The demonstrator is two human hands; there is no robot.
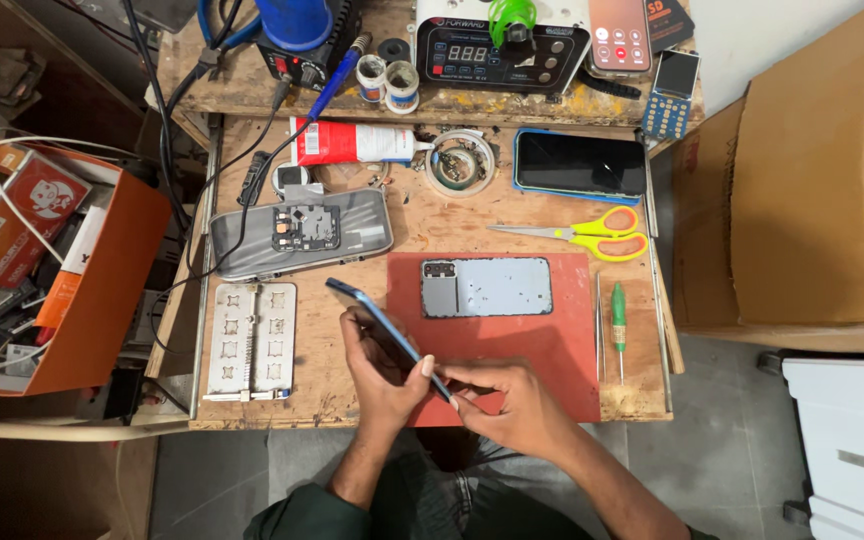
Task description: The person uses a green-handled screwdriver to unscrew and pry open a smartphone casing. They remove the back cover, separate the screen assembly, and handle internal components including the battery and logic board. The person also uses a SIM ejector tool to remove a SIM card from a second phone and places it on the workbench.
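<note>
Phone (pixel 380 325), blue and tilted on edge, is held above the bench (pixel 352 390) in the left hand (pixel 377 375), grip closed around it; the right hand (pixel 512 400) pinches its lower end. Prying unevenly could crack it or drop it onto the red mat (pixel 542 350).

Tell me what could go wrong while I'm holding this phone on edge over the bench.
The blue phone is held on edge between the left hand and right hand; a loose grip could drop it onto the red mat. It may also knock the back panel lying close by.
</note>
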